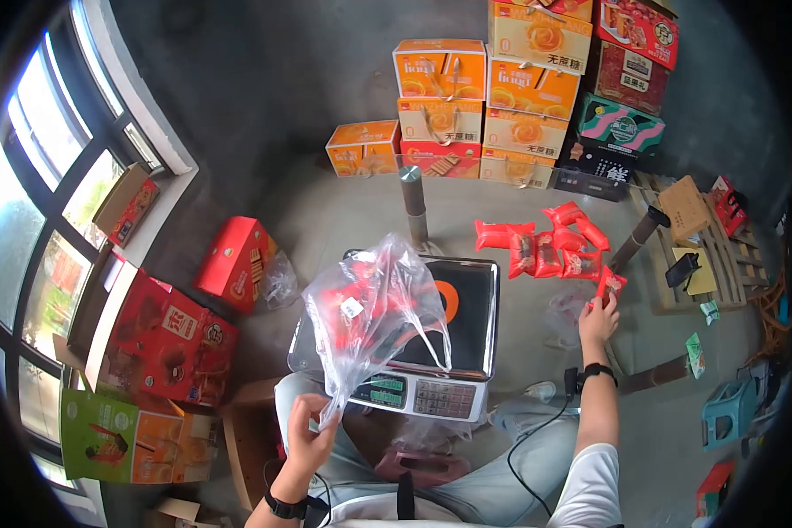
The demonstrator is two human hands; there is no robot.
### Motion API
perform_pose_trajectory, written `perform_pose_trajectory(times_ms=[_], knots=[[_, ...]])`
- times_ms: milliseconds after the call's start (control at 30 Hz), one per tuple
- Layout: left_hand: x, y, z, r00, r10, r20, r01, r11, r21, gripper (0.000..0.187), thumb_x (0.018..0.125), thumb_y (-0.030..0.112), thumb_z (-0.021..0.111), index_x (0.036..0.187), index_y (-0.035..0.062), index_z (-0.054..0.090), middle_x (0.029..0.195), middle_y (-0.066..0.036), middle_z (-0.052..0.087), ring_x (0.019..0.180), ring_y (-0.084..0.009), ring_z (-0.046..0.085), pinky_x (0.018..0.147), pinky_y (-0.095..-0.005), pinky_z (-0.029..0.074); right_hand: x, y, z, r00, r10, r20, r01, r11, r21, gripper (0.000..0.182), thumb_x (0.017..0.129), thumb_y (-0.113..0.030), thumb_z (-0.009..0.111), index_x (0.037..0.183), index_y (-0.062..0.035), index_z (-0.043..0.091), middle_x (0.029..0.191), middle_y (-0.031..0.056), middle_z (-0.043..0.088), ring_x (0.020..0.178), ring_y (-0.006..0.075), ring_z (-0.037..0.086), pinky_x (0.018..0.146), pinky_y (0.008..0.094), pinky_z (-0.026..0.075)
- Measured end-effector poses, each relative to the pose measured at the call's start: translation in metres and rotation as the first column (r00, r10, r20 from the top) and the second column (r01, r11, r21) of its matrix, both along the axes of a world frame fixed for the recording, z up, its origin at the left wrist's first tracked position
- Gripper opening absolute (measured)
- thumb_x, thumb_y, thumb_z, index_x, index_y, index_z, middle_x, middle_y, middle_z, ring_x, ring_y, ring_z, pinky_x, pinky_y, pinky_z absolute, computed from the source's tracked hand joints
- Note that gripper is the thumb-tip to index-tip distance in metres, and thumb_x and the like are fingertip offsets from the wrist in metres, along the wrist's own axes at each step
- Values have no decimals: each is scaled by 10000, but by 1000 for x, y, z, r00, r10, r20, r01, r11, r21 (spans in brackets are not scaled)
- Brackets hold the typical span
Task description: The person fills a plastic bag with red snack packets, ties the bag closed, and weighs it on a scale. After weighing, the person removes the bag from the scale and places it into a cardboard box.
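My left hand [308, 438] pinches the rim of a clear plastic bag [339, 374] that lies over the left part of a digital scale [477, 339]. Red wrapped packets [352, 319] show through the film of the bag. Out to the right, my right hand [598, 324] has its fingers closed on the lower end of a red snack packet [611, 283]. Just beyond it, several more red packets [547, 251] lie in a loose group on a glass tabletop. The scale's display and keypad face me; its digits are too small to read.
Metal posts [412, 198] rise by the tabletop. Stacked gift boxes [537, 88] stand against the back wall, and red cartons [172, 343] sit by the windows. To the right are a wooden pallet [713, 282] and a blue stool [729, 412]. A black cable [519, 449] runs over my leg.
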State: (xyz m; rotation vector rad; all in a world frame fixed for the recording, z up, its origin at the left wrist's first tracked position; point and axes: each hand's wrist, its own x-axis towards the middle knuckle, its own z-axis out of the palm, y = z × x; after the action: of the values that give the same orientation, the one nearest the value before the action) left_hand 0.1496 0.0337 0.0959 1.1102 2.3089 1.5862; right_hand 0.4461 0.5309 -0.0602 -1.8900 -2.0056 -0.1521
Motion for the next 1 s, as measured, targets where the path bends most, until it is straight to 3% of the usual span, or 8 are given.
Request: perform_pose_trajectory(times_ms=[67, 133, 367, 500, 600, 667, 867, 1000], knots=[[-5, 2, 0, 1000, 4, 20, -5, 999, 38, 147, 780, 3, 672, 876, -8, 562, 912, -119, 571, 821, -195, 542, 696, -291, 440, 6, -24, -11, 999, 21, -27, -19, 999, 45, 230, 806, -274, 683, 999, -174, 609, 1377, 89, 421, 1129, 378, 505, 902, 494, 450], [-13, 8, 5, 959, -61, -277, 49, 998, -49, 124, 797, 24, 650, 890, -2, 572, 931, -117, 583, 838, -199, 540, 711, -288, 440, 6, -39, -9, 999, 36, -39, -33, 995, 94, 211, 796, -263, 698, 963, -172, 608, 1349, 93, 449, 1110, 379, 512, 886, 489, 453], [-3, 31, 44, 893, -227, 389, 160, 967, 198, 141, 951, 114, 560, 970, -16, 611, 824, -35, 614, 730, -91, 526, 666, -237, 424, 10, -203, 5, 906, 268, -328, -276, 961, 24, 237, 743, -100, 740, 900, -99, 562, 1279, 162, 437, 1157, 395, 482, 942, 476, 421], [2, 30, 33, 895, -321, 308, 256, 938, 233, 122, 919, 81, 573, 957, -31, 604, 944, -84, 639, 827, -138, 596, 734, -272, 464, 3, -288, 1, 835, 333, -438, -380, 925, -21, 277, 727, -34, 726, 900, -88, 515, 1292, 181, 416, 1171, 405, 476, 957, 466, 418], [2, 22, 38, 929, -327, 173, 295, 937, 184, 111, 890, 65, 596, 944, -32, 601, 989, -116, 637, 846, -193, 610, 760, -295, 469, -18, -324, 18, 644, 373, -667, -347, 920, 180, 322, 707, -5, 726, 911, -94, 492, 1295, 203, 412, 1159, 414, 487, 952, 471, 420], [5, 18, 37, 934, -306, 182, 263, 937, 229, 100, 878, 59, 605, 932, -25, 601, 978, -133, 637, 836, -229, 601, 756, -297, 461, -46, -342, 68, 341, 584, -737, -463, 786, 409, 350, 695, 29, 718, 908, -105, 475, 1279, 219, 438, 1151, 407, 494, 955, 484, 412], [9, 8, 33, 963, -260, 74, 248, 957, 149, 110, 872, 47, 616, 874, -12, 524, 801, -88, 527, 740, -202, 521, 710, -305, 443, -147, -335, 135, 178, 887, -426, -878, 338, 338, 301, 653, 0, 742, 870, -105, 562, 1325, 182, 507, 1063, 369, 566, 908, 427, 463], [18, 2, 32, 913, -314, 261, 270, 944, 190, 177, 895, 89, 620, 974, -11, 497, 766, -59, 490, 685, -142, 472, 669, -290, 443, -211, -328, 144, 184, 931, -316, -923, 274, 269, 276, 699, -64, 722, 944, -92, 600, 1379, 206, 445, 1093, 397, 551, 905, 451, 466]])
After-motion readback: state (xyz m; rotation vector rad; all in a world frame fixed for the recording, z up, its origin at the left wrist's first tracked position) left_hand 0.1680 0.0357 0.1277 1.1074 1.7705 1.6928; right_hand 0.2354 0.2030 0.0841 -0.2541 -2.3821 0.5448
